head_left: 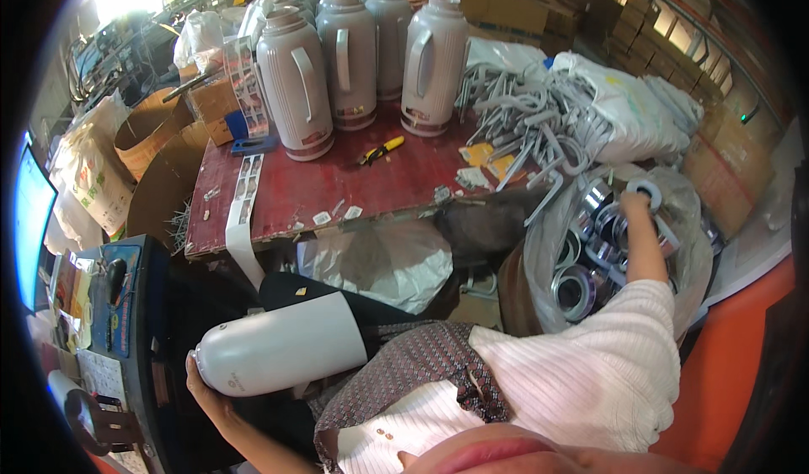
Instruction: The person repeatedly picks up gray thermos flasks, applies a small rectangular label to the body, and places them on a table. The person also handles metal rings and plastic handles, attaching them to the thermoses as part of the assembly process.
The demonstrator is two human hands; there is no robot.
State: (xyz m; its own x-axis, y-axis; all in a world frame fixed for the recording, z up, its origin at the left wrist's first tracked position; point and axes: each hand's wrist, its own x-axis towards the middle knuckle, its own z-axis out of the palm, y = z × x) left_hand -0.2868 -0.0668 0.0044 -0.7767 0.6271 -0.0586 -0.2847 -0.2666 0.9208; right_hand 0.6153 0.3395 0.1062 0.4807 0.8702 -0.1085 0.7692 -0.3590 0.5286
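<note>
The left grip (205, 390) is closed around the neck end of a pale grey flask (291, 345), which lies on its side across the lap. From that grip the body runs off to the right and slightly upward, its wide end farthest away, near the patterned apron (396, 360).

The right grip (634, 202) is down in a clear bag (543, 259), touching a shiny ring (644, 186); whether its fingers are clasped on the ring I cannot tell. More rings (575, 293) lie in the bag, below and to the left of this grip. Just beyond it sits a white sack (645, 107), and ahead of it to the left is a heap of grey handles (531, 120).

Ahead of the left grip, well apart, is the red worktop (312, 194). A label strip (244, 192) hangs over its near edge. Farther on from that grip, handled flasks (295, 86) stand upright in a group, with a yellow cutter (383, 149) lying just beside them. A screen (34, 221) glows off to the left of the left grip.
</note>
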